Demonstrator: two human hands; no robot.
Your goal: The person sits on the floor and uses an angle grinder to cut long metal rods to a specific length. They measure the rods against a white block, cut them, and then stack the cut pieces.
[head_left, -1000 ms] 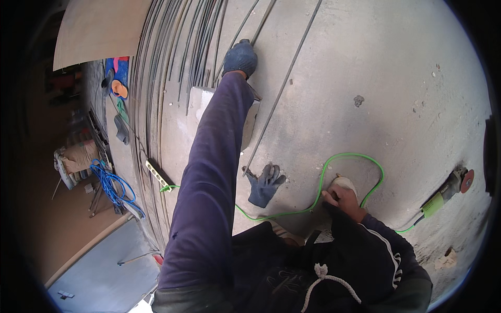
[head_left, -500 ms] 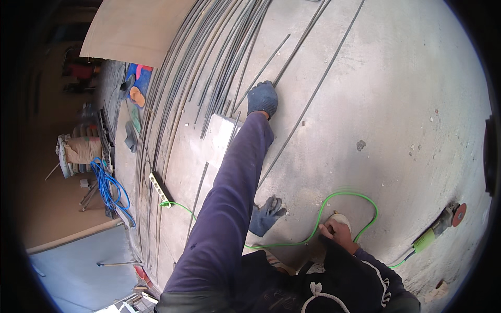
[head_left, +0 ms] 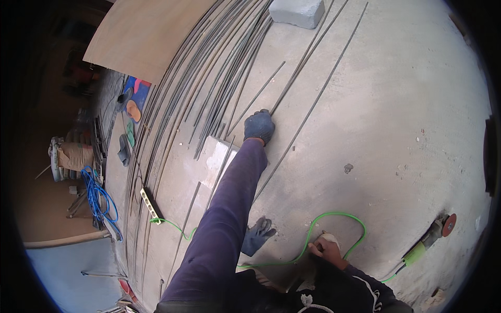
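Note:
My left hand (head_left: 259,127), in a dark blue work glove, is closed around the near end of a long thin steel rod (head_left: 294,79) on the floor. Close by on its left lies a shorter rod (head_left: 261,94). A white block (head_left: 215,155) sits just below that hand, partly behind my sleeve. My bare right hand (head_left: 327,252) is low down near my body, its fingers curled in. Whatever it may grip is hidden. Between my arms, an empty dark glove (head_left: 258,236) rests on the concrete.
Many steel rods (head_left: 219,73) run along the left. Another long rod (head_left: 318,99) lies right of my left hand. A second white block (head_left: 297,13) stands at the far end. A green cable (head_left: 334,213) loops beside my right hand; an angle grinder (head_left: 430,237) lies right, a power strip (head_left: 150,206) left.
The view has tilted, so everything sits lower in the picture and the far white block now shows fully. My left hand keeps its hold on the rod; the right stays curled.

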